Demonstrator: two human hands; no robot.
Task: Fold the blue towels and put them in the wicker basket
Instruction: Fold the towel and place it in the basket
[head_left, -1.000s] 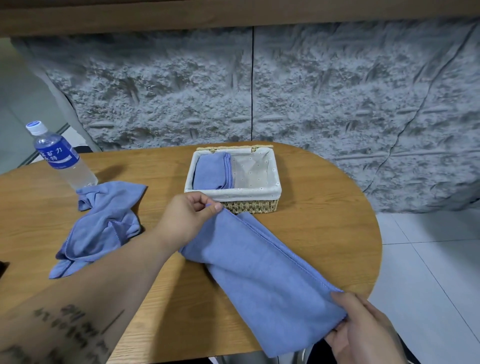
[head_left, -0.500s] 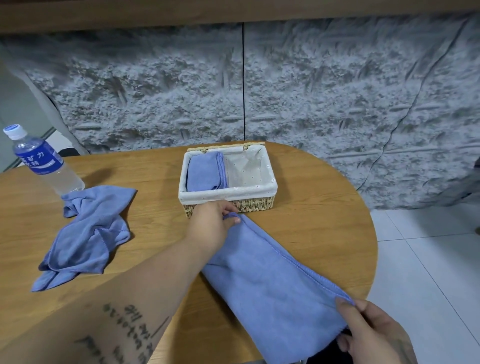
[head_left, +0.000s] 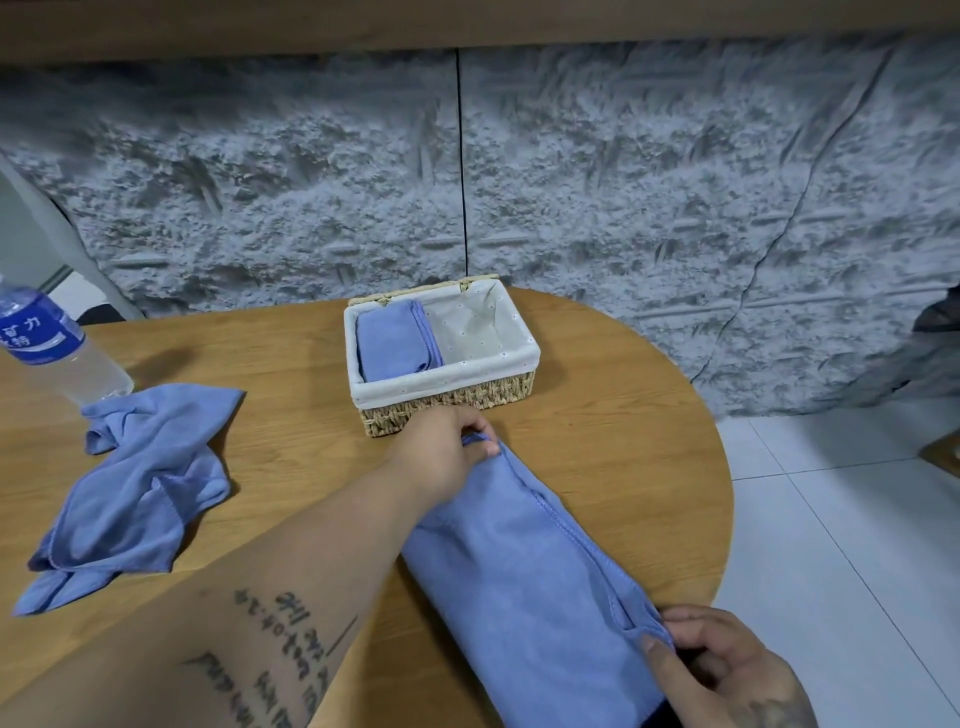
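Observation:
A long, half-folded blue towel (head_left: 524, 582) lies stretched across the round wooden table (head_left: 623, 457), from the basket's front down to the near edge. My left hand (head_left: 447, 457) pinches its far end just in front of the wicker basket (head_left: 467, 400). My right hand (head_left: 727, 670) pinches its near end at the table's edge. A folded blue towel (head_left: 395, 343) lies in the left half of the basket's white lining. A crumpled blue towel (head_left: 135, 488) lies on the table to the left.
A clear water bottle (head_left: 52, 348) with a blue label stands at the far left, just behind the crumpled towel. A grey stone-textured wall runs close behind the table. White tiled floor lies to the right of the table's rounded edge.
Both hands have drawn the towel out longer and lower onto the table. My left hand has moved closer to the basket's front. The view has shifted right.

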